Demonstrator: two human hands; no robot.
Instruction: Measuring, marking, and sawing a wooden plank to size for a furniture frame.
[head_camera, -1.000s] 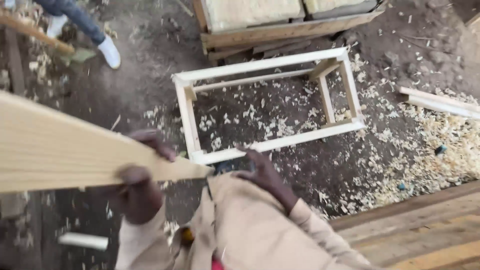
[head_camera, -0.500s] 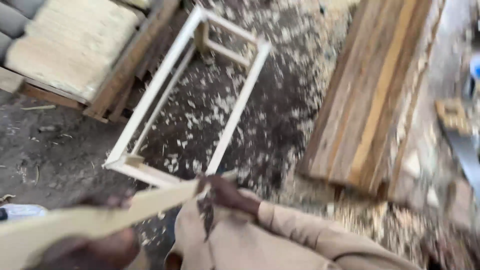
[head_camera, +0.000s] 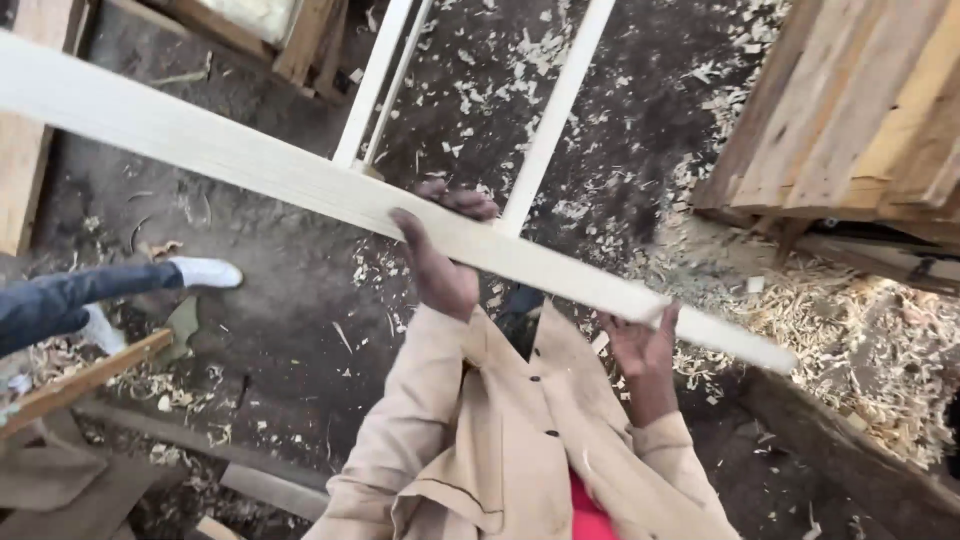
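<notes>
The long pale planed wooden plank runs slantwise across the view, from the upper left edge down to its end at the lower right, held in the air above the dirt floor. The left hand grips it near the middle, fingers curled over the far edge and thumb pressed on the near face; the right hand supports it close to the lower end, palm up under the wood with fingers wrapped round it. By the look of it the plank is being carried or turned, and moving it on calls for swinging the long far end clear. Directly beneath lies a pale wooden frame of thin rails on ground strewn with wood shavings. A stack of rough brown boards stands to the right, near the plank's end. At left, another person's leg in dark trousers with a white shoe stands within the plank's sweep.
</notes>
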